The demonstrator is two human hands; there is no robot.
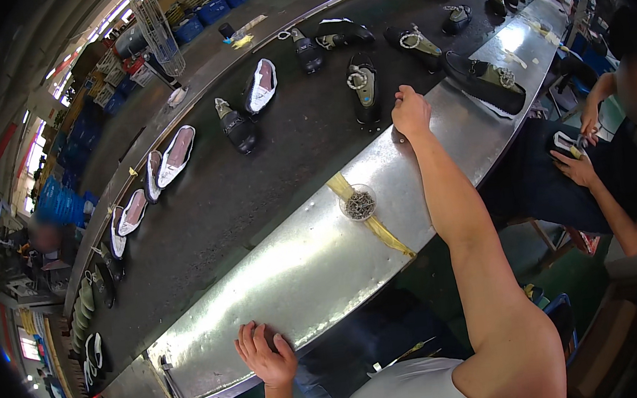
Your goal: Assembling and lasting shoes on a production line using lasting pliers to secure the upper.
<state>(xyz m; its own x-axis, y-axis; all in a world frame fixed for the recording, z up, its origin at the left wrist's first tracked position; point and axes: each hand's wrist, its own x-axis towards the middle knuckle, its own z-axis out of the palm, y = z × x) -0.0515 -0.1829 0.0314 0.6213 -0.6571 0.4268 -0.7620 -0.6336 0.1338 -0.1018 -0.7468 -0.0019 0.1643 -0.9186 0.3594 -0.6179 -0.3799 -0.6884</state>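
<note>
My right hand (pixel 411 111) is closed at the inner edge of the metal ledge (pixel 296 284), beside the dark belt. Whatever its fingers may hold is hidden. Just left of it lies a black and olive shoe (pixel 363 89) with a ring of light beads on top. To its right, a larger black shoe (pixel 483 86) with a thick sole rests partly on the ledge. My left hand (pixel 268 355) lies on the ledge's near edge, fingers spread and holding nothing. Between my hands, a small round dish (pixel 358 204) of tiny metal pieces sits over yellow tape (pixel 390 238).
Several shoes and pale-lined uppers (pixel 177 157) are spread along the dark belt (pixel 201 239). A thin metal tool (pixel 172 382) lies at the ledge's left end. On the right, a seated co-worker (pixel 618 165) handles a small shoe part. Blue bins (pixel 215 9) stand beyond the belt.
</note>
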